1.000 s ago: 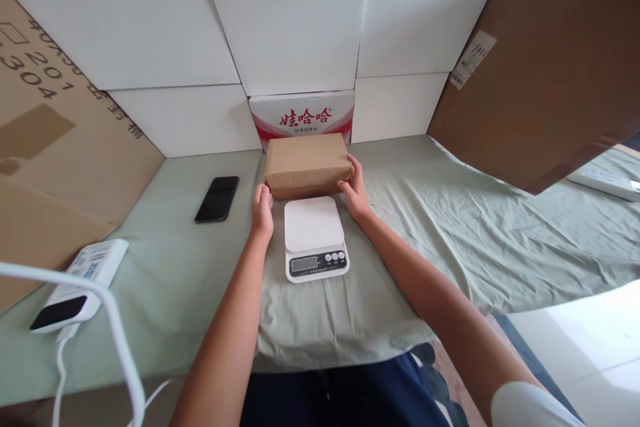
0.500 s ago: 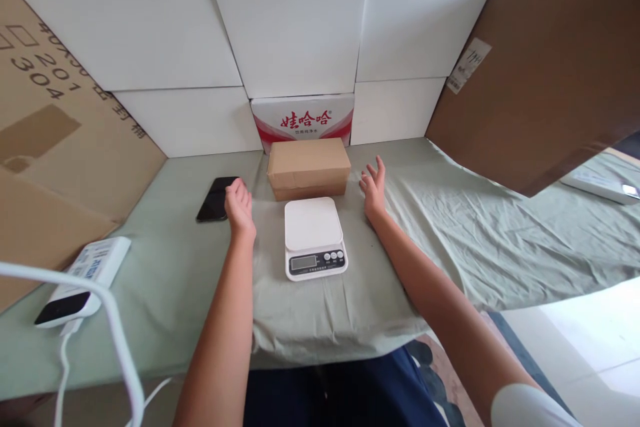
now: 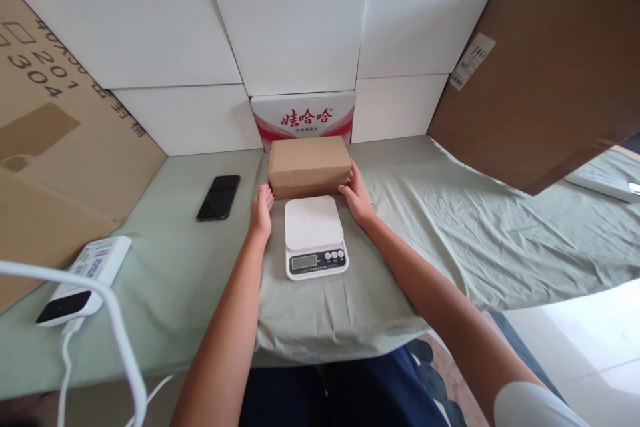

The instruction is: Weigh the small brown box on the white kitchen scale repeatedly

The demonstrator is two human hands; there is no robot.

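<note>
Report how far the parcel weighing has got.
Done: the white digital kitchen scale sits ready on the green cloth, its platform bare. In hand: left hand and right hand press the ends of the brown cardboard parcel behind it. Left: parcel not yet on the scale.

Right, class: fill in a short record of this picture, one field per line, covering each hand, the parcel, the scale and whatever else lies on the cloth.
left hand: left hand pressed against the left end of the brown parcel
right hand: right hand against the parcel's right end
parcel: lying flat on the green cloth, just behind the scale, in front of a red-and-white carton
scale: white kitchen scale, platform bare, between the wrists
also on the cloth: black phone to the left; white device with cable at the near left
</note>
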